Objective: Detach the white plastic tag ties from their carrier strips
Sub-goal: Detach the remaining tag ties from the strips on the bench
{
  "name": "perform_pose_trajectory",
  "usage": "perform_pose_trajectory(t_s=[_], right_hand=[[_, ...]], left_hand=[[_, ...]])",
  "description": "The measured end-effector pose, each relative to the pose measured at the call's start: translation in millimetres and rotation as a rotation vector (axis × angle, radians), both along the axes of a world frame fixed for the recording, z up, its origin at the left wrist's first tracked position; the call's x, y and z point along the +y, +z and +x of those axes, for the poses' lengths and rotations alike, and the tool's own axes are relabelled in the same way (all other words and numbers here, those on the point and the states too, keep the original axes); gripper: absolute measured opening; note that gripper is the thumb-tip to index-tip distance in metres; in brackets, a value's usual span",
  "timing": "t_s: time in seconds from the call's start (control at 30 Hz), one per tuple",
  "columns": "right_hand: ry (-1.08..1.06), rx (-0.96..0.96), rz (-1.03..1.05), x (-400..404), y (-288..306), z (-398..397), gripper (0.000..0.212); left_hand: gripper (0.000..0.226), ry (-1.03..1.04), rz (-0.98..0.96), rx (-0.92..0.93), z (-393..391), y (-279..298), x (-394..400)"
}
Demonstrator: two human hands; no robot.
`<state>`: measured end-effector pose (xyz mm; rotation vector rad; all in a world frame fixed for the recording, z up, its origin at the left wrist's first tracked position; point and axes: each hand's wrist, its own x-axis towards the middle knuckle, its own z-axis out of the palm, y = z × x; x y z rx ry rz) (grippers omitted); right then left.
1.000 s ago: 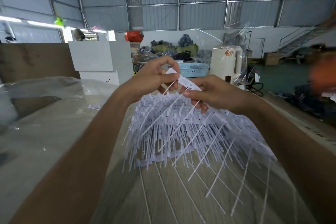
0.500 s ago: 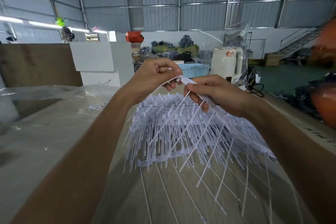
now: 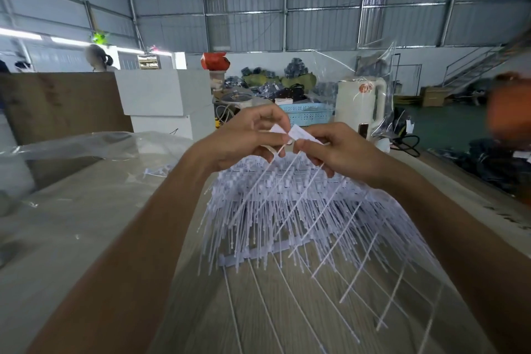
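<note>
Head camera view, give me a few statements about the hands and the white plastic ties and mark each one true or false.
1. Both hands pinch the same white strip. True: the left hand and the right hand hold the strip between them.
2. The pile of ties lies on the table under the hands. True: the pile of ties rests on the table.
3. The left hand lies flat on the table. False: it is raised and pinching the strip.
4. The blue basket sits among the ties. False: the blue basket stands far behind the hands.
5. Clear plastic sheeting lies left of the pile. True: clear plastic sheeting.
</note>
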<state>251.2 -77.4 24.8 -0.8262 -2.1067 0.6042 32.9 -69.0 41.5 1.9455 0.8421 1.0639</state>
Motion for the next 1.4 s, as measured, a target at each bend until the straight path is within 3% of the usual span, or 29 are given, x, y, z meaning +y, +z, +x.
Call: perform_pose_trajectory(t_s=[0.17, 0.43, 0.7, 0.83, 0.93, 1.07, 1.27, 1.4], right_hand=[[0.0, 0.091, -0.052, 15.7, -18.8, 2.1, 0.016], [-0.047, 0.271, -0.308, 34.0, -95.9, 8.9, 0.011], [-0.04, 0.283, -0.331, 36.2, -101.7, 3.8, 0.019], [-0.088, 0.268, -0.257, 37.2, -106.5, 1.0, 0.021], [-0.129, 0.24, -0.195, 36.6, -109.8, 0.8, 0.022], [-0.171, 0.16, -0.136, 34.3, -113.2, 1.8, 0.028], [-0.124, 0.127, -0.047, 19.8, -112.6, 0.9, 0.021], [-0.15, 0.049, 0.061, 16.4, -117.5, 0.6, 0.015]], left_hand=[[0.023, 0.093, 0.004, -0.106, 0.7, -3.5, 6.1], [0.011, 0.24, -0.05, -0.282, -2.8, -31.5, 22.8], [0.006, 0.354, -0.11, -0.248, -2.9, -57.6, 37.6], [0.005, 0.31, -0.157, -0.095, 6.4, -74.3, 40.3], [0.006, 0.354, -0.065, 0.114, 17.2, -87.4, 40.7], [0.022, 0.488, 0.064, 0.17, 22.9, -102.6, 32.2], [0.016, 0.465, 0.213, 0.0, 20.3, -106.1, 7.5], [0.029, 0.51, 0.058, -0.261, 22.5, -98.8, -8.9]])
